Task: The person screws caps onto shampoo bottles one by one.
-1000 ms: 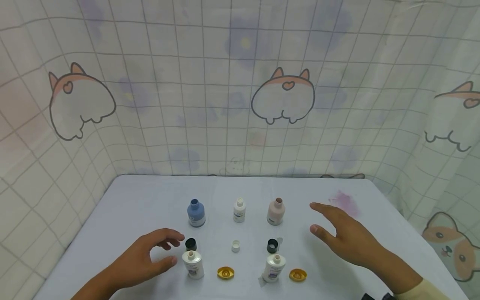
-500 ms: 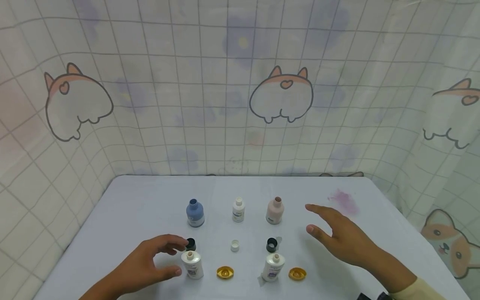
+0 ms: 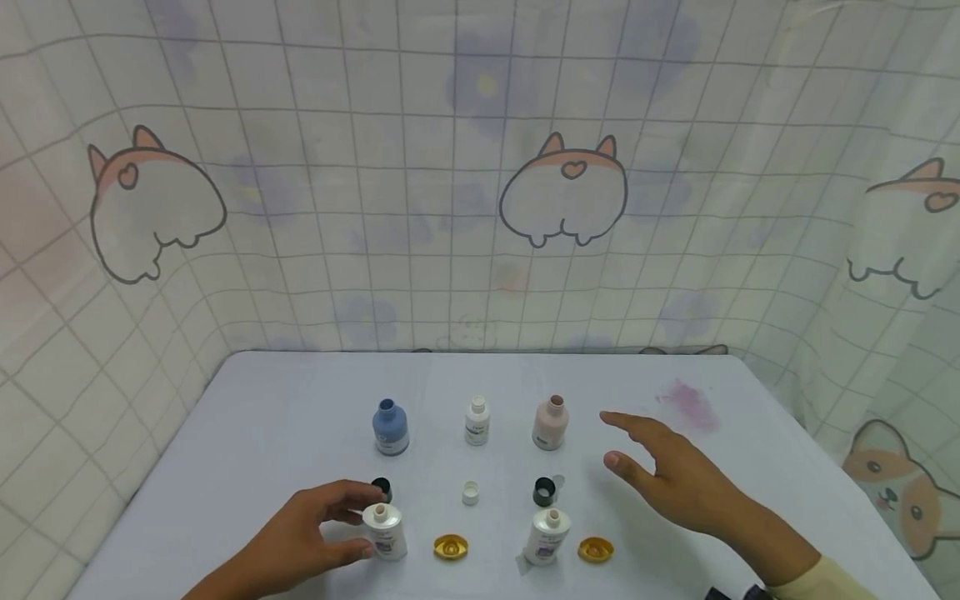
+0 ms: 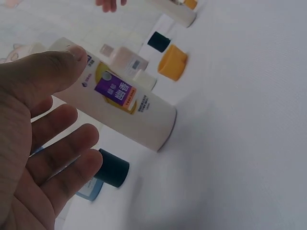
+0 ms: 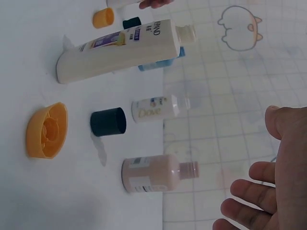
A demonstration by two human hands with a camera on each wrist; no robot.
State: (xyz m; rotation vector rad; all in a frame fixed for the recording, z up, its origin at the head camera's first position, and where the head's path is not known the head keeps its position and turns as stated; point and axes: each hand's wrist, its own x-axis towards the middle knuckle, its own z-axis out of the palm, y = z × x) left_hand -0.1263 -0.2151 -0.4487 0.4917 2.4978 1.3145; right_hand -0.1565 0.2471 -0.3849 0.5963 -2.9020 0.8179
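My left hand [image 3: 315, 533] reaches beside the near-left white bottle [image 3: 386, 535], its fingers apart and bent a little. In the left wrist view the thumb [image 4: 62, 67] overlaps the upper part of that uncapped bottle; whether it touches cannot be told. The other fingers are spread behind it, in front of the black cap [image 4: 113, 167]. My right hand [image 3: 675, 479] hovers with thumb and fingers apart, to the right of the pink bottle [image 3: 551, 423], and holds nothing. A second white bottle [image 3: 547, 537] stands near-right, with a yellow cap [image 3: 596, 549] beside it.
An uncapped blue bottle [image 3: 391, 427] and small white bottle [image 3: 477, 422] stand in the back row. A white cap [image 3: 470, 493], another black cap [image 3: 544, 492] and a yellow cap [image 3: 451, 547] lie on the white table [image 3: 300, 400]. A patterned curtain [image 3: 420, 208] surrounds the table.
My left hand has moved right, up to the near-left white bottle, and now partly covers the black cap behind it. My right hand has drifted slightly left. The bottles stand as before.
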